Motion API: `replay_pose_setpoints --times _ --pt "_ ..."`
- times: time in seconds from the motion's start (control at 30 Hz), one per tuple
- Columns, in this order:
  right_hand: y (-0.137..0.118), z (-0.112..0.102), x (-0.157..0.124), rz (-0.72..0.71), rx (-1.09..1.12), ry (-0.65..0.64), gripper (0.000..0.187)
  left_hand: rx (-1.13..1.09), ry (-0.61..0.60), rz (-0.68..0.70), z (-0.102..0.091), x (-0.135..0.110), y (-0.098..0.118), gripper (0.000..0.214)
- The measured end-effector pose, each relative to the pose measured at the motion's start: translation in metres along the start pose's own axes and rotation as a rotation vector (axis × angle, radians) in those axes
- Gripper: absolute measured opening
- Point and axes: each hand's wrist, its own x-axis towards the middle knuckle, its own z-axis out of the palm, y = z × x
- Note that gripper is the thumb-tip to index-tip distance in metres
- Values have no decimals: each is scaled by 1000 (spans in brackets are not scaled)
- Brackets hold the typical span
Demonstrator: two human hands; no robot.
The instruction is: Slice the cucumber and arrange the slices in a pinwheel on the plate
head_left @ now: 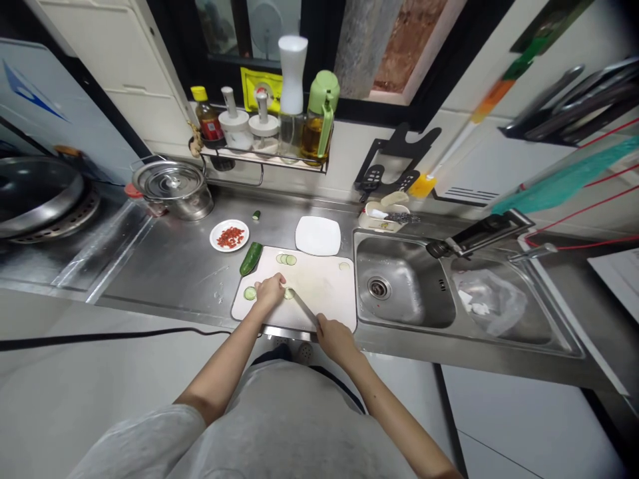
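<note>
My right hand (338,340) is wrapped around the handle of a knife (305,309), its blade slanting up and left over a white cutting board (324,306). By the blade's tip lies a pale cucumber slice (289,293). My left hand (270,291) is on the board just left of that slice, fingers curled together; what they pinch is too small to make out. Another cucumber slice (250,293) lies left of this hand. Several overlapping cucumber slices (286,259) rest at the board's far edge. A large cucumber piece (251,259) leans by the board's left corner.
Behind the board are a white square plate (318,235) and a small plate (213,237) of chopped red pieces. A cucumber end (256,215) lies on the steel counter. The sink (399,309) adjoins on the right; a lidded pot (192,203) stands at the left.
</note>
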Motion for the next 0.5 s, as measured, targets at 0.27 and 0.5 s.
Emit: replay_pose_setpoints --times 0.27,0.5 --pt "-7 0 5 -3 -24 3 27 -22 -12 -31 -3 -2 -2 19" --pt "-11 0 8 -4 -39 1 29 -31 -32 -55 -6 0 -2 19"
